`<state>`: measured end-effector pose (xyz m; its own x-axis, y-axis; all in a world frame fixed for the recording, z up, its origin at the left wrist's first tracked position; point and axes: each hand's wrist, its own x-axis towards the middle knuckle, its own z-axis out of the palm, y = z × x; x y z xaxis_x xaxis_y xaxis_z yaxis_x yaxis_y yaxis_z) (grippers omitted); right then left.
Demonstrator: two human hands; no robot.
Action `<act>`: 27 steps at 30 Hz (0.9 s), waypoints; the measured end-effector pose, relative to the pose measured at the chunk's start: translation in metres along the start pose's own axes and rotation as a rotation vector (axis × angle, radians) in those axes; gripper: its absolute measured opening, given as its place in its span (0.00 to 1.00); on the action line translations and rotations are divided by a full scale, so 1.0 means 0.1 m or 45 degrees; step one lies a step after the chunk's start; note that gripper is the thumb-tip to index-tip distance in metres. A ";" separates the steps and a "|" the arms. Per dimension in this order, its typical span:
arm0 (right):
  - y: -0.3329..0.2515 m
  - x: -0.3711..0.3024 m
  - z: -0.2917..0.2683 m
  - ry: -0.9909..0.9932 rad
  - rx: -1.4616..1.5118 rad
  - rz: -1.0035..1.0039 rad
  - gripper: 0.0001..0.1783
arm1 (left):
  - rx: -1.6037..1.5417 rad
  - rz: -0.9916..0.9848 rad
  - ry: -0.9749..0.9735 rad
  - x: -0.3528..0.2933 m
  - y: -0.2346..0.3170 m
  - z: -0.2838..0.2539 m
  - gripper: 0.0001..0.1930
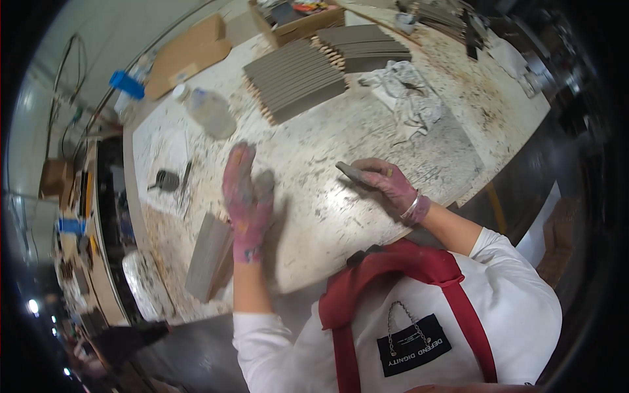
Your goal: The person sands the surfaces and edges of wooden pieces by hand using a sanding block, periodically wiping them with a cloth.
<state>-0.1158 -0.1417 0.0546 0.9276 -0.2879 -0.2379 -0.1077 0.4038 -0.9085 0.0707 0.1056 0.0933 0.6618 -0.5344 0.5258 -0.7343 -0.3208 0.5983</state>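
Both my hands wear pink gloves smeared with grey at the fingers. My left hand is raised above the table, fingers stretched out and thumb apart, with nothing in it. Beside its wrist, a few grey flat strips lie near the front left edge, partly hidden by the hand and forearm. My right hand hovers over the middle right of the tabletop, its fingers extended to the left, tips dark grey. I see nothing held in it.
Two stacks of grey strips with light ends stand at the back. Around them are a clear bottle, a stained white cloth, an open cardboard box and a cardboard sheet. A small dark cup sits at left.
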 end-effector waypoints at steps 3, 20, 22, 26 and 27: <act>-0.01 -0.04 -0.30 0.084 0.094 -0.003 0.25 | 0.363 0.249 -0.041 0.75 -0.27 0.74 0.35; 0.06 0.32 -0.80 0.251 -0.050 -0.014 0.27 | 0.725 0.385 -0.237 1.26 -0.93 1.63 0.20; 0.01 0.31 -0.76 0.230 -0.193 -0.018 0.28 | 0.691 0.342 -0.261 1.29 -0.85 1.64 0.19; 0.04 0.19 -0.71 0.257 -0.150 0.097 0.30 | 0.668 0.242 -0.518 1.31 -0.74 1.56 0.54; 0.08 0.18 -0.71 0.252 -0.092 0.055 0.30 | 0.640 0.193 -0.559 1.33 -0.74 1.56 0.57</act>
<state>-0.1258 -0.2051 0.0189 0.8343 -0.4393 -0.3332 -0.1773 0.3584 -0.9166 0.1898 -0.0638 0.0244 0.5015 -0.8356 0.2241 -0.8651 -0.4849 0.1281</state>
